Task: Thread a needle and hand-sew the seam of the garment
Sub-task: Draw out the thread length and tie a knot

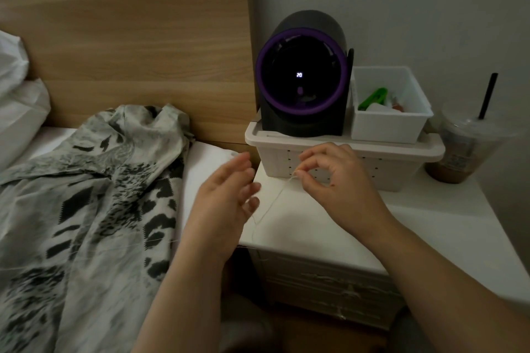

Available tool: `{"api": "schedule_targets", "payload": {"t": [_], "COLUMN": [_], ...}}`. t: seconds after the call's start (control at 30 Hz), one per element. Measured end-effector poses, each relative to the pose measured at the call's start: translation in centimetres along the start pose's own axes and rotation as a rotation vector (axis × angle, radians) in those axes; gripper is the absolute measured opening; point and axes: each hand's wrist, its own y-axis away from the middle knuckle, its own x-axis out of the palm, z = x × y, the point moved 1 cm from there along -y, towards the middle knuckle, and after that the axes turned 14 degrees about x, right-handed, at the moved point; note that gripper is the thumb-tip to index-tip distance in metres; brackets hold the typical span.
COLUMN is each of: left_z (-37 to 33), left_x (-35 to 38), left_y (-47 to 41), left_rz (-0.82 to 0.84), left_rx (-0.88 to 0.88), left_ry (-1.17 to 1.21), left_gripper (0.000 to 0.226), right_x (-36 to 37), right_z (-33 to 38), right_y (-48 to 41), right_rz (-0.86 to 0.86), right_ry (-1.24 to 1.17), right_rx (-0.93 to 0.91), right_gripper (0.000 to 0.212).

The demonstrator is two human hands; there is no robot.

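A grey and white garment (94, 198) with black patches lies spread on the bed at the left. My right hand (335, 180) hovers over the white bedside table (315, 226) and pinches the end of a thin pale thread (275, 198) between thumb and forefinger. The thread runs down and left across the table top, then over the garment. My left hand (226, 198) is beside it at the bed's edge, fingers straight and loosely spread, holding nothing that I can see. No needle is visible.
A white perforated basket (344, 157) on the table carries a black device with a purple ring (304, 77) and a small white bin (390, 112) with green clips. An iced drink with a black straw (464, 146) stands at the right. Wooden headboard behind.
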Motion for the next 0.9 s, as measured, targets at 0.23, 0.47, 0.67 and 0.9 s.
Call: {"api": "schedule_targets", "payload": {"t": [0.23,0.47,0.67,0.9], "left_z": [0.3,0.8,1.7,1.6], "left_x": [0.8,1.3,1.9,1.8], "left_y": [-0.1,0.6,0.5,0.4], "left_rz": [0.001,0.192,0.233,0.234], "left_rx": [0.086,0.095,0.152,0.123], "left_ry": [0.207,-0.183,-0.484,-0.434], "left_gripper": [0.024,0.025,0.006,0.008], "right_x": [0.2,0.3,0.4,0.2], "right_z": [0.0,0.3,0.5,0.8], "right_y": [0.0,0.3,0.4,0.5], "right_rz": [-0.02,-0.065,-0.072,-0.047], "right_ry": [0.012,0.008,0.005,-0.021], "right_rx": [-0.022,-0.085,-0.115,-0.119], "right_gripper": [0.006,0.006,0.01,0.011]}}
